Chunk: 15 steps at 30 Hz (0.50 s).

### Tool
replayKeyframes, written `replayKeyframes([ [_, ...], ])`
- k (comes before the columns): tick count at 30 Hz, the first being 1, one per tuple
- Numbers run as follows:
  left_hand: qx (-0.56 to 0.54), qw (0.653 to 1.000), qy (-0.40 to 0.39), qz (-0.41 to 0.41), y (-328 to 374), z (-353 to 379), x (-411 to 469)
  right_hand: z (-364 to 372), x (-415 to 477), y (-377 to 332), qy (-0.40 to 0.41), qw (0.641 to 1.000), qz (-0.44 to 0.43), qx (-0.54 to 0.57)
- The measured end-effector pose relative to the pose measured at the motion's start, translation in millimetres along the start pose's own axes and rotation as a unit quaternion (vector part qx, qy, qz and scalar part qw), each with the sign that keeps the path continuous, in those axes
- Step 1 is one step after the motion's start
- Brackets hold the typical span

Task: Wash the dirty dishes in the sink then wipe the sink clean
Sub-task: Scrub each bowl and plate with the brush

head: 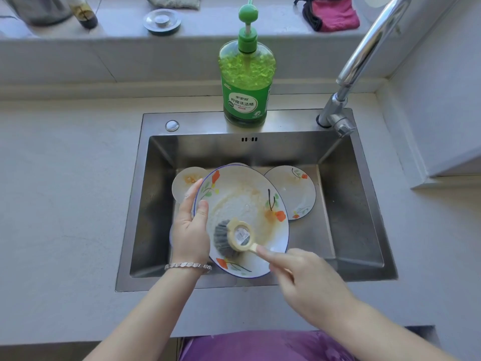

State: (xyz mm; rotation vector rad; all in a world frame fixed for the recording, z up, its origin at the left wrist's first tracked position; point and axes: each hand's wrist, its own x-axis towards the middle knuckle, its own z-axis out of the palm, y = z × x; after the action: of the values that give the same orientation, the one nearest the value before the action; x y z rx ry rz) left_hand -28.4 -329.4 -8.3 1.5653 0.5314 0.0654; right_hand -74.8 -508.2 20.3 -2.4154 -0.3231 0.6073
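Over the steel sink (351, 225) my left hand (191, 225) grips the left rim of a large white plate (244, 204) with orange flowers and a blue edge, held tilted. Soap foam and orange grease cover its middle. My right hand (309, 280) holds the cream handle of a dish brush (234, 237), whose grey scouring head presses on the plate's lower left part. A small stained dish (186, 182) lies behind my left hand. Another flowered plate (296, 194) leans at the back right of the basin.
A green bottle of dish soap (246, 82) with a pump stands on the sink's back ledge. The chrome tap (364, 61) rises at the right, no water running. On the sill behind are a metal sink strainer (162, 21), a dark bottle (84, 11) and a red cloth (335, 13).
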Motion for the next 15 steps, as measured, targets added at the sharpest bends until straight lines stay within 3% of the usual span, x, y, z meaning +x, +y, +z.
replayKeyframes([
  [4, -0.011, 1.000, -0.014, -0.006, 1.7, 0.6, 1.5, -19.0, 30.4, 26.6, 0.063, 0.994, 0.090, -0.021],
  [8, -0.014, 1.000, -0.004, -0.009, 3.4, 0.5, 1.3, -4.3, 4.2, 1.8, 0.000, 0.999, 0.017, 0.032],
  [12, -0.031, 0.998, -0.040, -0.022, 5.2, 8.9, -6.6, -14.1, 30.0, 19.4, 0.076, 0.992, 0.089, 0.043],
  [15, -0.040, 0.997, -0.048, -0.040, 2.5, 13.3, -11.4, -8.7, 25.6, 5.3, 0.052, 0.997, 0.016, 0.054],
])
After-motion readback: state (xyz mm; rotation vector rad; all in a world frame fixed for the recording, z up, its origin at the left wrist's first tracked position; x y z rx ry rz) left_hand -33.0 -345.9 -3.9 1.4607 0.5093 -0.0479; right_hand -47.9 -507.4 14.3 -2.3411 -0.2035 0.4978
